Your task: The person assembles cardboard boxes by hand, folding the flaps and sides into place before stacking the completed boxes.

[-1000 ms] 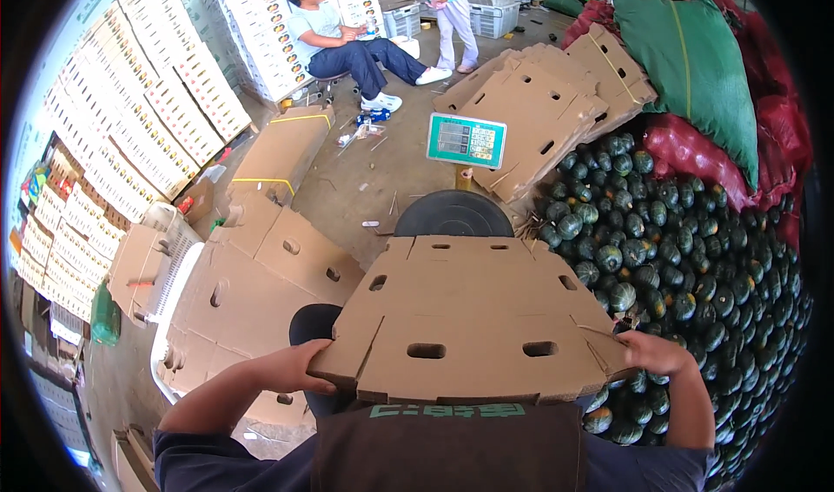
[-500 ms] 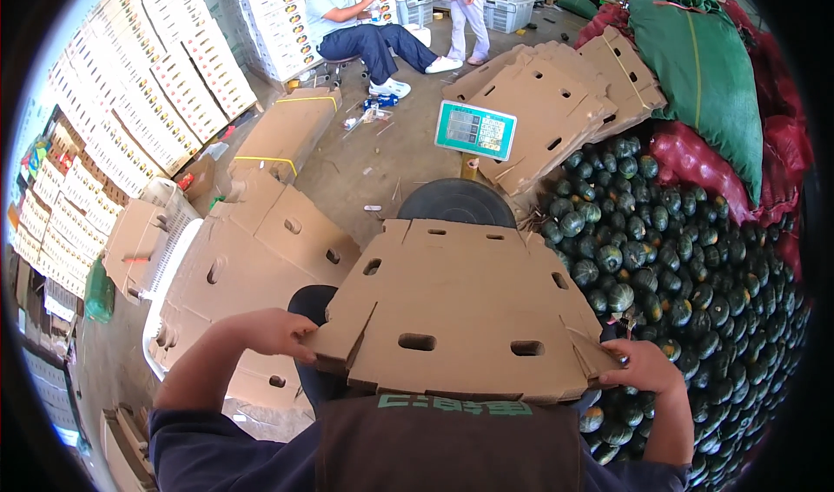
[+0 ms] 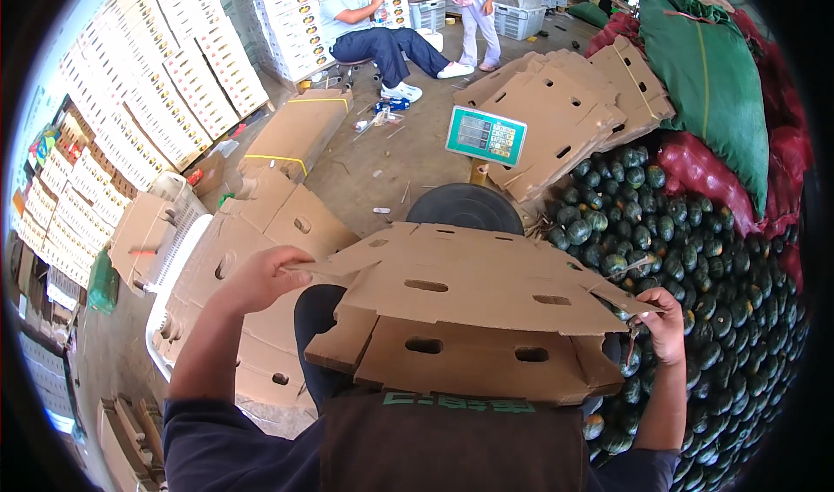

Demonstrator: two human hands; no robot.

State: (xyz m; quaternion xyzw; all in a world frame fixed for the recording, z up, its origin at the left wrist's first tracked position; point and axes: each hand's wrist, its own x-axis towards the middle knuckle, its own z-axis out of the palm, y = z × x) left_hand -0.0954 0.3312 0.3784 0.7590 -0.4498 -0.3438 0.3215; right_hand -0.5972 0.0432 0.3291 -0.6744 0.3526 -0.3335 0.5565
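A flat brown cardboard box blank point(image 3: 486, 270) with oval hand holes spans my lap, its near edge raised. My left hand point(image 3: 268, 278) pinches its left corner flap. My right hand point(image 3: 665, 323) grips the flap at its right corner, fingers closed over the edge. Beneath lies a second cardboard blank point(image 3: 476, 358), on my thighs and apart from the raised one along the near side. Just beyond the blanks is a round black seat or platform point(image 3: 465, 207), partly covered by the far edge.
Dark green squashes point(image 3: 695, 266) are heaped at my right. More flattened cardboard point(image 3: 282, 214) lies by a white basket point(image 3: 165, 305) at left. A scale display point(image 3: 486, 136) stands ahead, beside stacked blanks point(image 3: 552, 101). One person point(image 3: 365, 32) sits beyond; another point(image 3: 478, 14) stands.
Both hands have moved up and forward, raising the near edge of the top blank. A second blank now shows underneath it. The view has shifted slightly.
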